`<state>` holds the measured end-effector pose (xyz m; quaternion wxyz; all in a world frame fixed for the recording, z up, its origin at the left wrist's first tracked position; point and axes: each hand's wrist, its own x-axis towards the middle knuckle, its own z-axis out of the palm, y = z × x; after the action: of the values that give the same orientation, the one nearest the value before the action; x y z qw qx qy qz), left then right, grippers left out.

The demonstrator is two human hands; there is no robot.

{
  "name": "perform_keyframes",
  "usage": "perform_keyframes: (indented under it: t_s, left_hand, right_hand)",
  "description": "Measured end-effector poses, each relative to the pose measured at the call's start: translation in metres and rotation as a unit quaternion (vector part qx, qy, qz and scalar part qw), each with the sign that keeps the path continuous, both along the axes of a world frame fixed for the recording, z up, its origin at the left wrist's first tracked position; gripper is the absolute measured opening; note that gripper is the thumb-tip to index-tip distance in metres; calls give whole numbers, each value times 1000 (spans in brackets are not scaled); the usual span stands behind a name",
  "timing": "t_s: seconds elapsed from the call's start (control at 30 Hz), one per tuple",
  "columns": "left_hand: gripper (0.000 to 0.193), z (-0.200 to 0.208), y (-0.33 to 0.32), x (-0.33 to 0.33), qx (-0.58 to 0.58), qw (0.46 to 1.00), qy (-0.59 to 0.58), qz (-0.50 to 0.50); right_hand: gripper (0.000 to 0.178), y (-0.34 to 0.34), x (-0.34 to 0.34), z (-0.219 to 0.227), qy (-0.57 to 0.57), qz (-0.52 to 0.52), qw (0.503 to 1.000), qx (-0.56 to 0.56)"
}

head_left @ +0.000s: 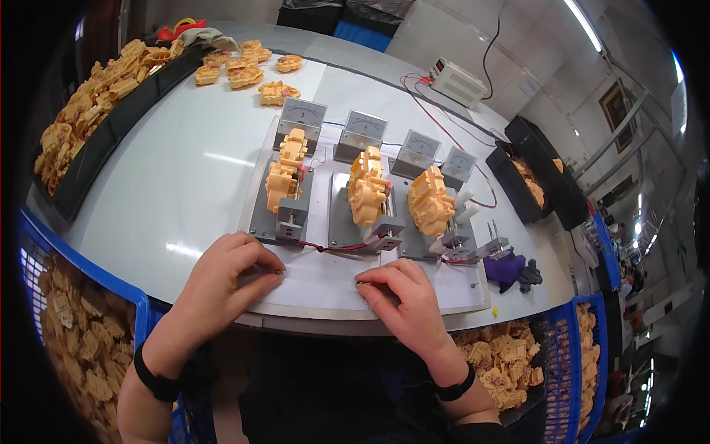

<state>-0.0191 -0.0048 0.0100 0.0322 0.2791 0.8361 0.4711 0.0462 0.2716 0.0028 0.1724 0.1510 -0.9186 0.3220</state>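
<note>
White is the table [185,177], and on its near edge lies the flat test board [325,292] under both my hands. My left hand [222,277] and right hand [403,296] rest on it loosely curled, grasping nothing. Three yellow plastic parts [367,186] sit in the jigs behind, meters [359,135] beyond them.

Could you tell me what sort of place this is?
Probably a factory test bench: yellow plastic parts clamped on grey fixtures before analog meters, with bins of the same parts around.

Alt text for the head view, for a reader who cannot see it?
Both hands, left and right, rest on a white board holding three yellow toy parts clamped in grey fixtures before four meters. Bins of yellow parts surround the table.
</note>
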Motion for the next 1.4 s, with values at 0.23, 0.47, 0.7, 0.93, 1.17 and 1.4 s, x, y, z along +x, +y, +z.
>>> perform_keyframes:
  t_s: [0.23, 0.47, 0.7, 0.93, 1.17, 1.4]
  left_hand:
    - [10, 0, -3, 2, 20, 1000, -18, 3]
    - [8, -1, -1, -1, 14, 1000, -1, -5]
    - [7, 0, -1, 1, 14, 1000, 14, 1]
    - [8, 3, 0, 2, 9, 1000, 2, 2]
    - [8, 5, -3, 6, 10, 1000, -1, 13]
    - [9, -1, -1, 0, 11, 1000, -3, -3]
  right_hand:
    - [11, -1, 0, -1, 8, 1, 1000, -11]
    - [11, 1, -1, -2, 12, -1, 1000, -11]
    - [13, 0, -1, 0, 12, 6, 1000, -4]
    - [11, 0, -1, -1, 15, 2, 1000, -10]
    - [11, -3, -1, -2, 17, 5, 1000, -6]
    - [11, -1, -1, -3, 13, -6, 1000, -5]
